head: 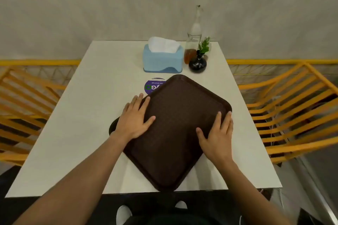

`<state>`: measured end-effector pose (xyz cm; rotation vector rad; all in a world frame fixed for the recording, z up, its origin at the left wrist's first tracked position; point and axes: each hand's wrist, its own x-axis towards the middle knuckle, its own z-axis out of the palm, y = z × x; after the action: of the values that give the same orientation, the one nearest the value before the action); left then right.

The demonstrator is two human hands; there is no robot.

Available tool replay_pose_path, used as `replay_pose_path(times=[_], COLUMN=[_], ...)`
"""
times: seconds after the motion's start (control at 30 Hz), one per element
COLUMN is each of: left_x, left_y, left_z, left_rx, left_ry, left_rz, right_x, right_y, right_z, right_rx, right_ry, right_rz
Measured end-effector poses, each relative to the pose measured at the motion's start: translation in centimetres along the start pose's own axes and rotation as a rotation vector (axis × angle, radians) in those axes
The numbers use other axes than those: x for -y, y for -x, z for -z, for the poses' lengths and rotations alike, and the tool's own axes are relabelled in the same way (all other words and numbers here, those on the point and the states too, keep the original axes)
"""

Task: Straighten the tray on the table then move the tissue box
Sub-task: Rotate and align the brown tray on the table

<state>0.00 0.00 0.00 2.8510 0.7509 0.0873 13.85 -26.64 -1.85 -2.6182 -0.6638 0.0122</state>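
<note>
A dark brown tray [180, 115] lies askew on the white table [82, 115], turned like a diamond with one corner at the near edge. My left hand [134, 119] rests flat on the tray's left side, fingers spread. My right hand [217, 138] lies flat on its right side, fingers reaching the right corner. Neither hand grips the rim. A light blue tissue box [162, 59] with a white tissue sticking out stands upright at the far middle of the table, apart from the tray.
A clear glass bottle [194, 34] and a small black vase with green sprigs [197, 63] stand right of the tissue box. A round purple sticker [152, 86] lies partly under the tray. Orange slatted chairs [296, 111] flank the table on both sides.
</note>
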Motion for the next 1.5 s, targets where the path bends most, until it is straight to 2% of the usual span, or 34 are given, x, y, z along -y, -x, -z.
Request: replay_pose_path(times=[0.07,0.13,0.33,0.53,0.77,1.03,1.27,1.5], left_x=[0.0,0.4,0.3,0.7,4.8,11.2,15.0,18.7], left_y=[0.0,0.2,2.0,5.3,8.5,12.4,13.9,14.7], left_z=[-0.3,-0.9,-1.6,-1.6,0.0,0.2,0.2,0.7], left_rx=[0.043,0.089,0.081,-0.019,-0.098,-0.165,-0.166,-0.186], left_ry=[-0.038,-0.048,-0.093,-0.075,-0.146,-0.167,-0.071,-0.015], left_rz=[0.067,0.135,0.216,0.299,0.318,0.310,0.373,0.364], right_x=[-0.4,-1.2,-2.2,-1.5,1.7,8.5,12.0,15.0], right_y=[0.4,0.7,-0.2,-2.1,-3.6,-5.1,-0.5,4.4], right_z=[-0.3,-1.2,-1.8,-1.7,-2.5,-4.8,-5.5,-7.5], right_rx=[0.095,0.149,0.173,0.224,0.277,0.250,0.145,0.171], right_ry=[0.013,0.067,0.141,0.192,0.191,0.246,0.142,0.085], right_rz=[-0.139,-0.162,-0.068,0.042,0.194,0.290,0.252,0.178])
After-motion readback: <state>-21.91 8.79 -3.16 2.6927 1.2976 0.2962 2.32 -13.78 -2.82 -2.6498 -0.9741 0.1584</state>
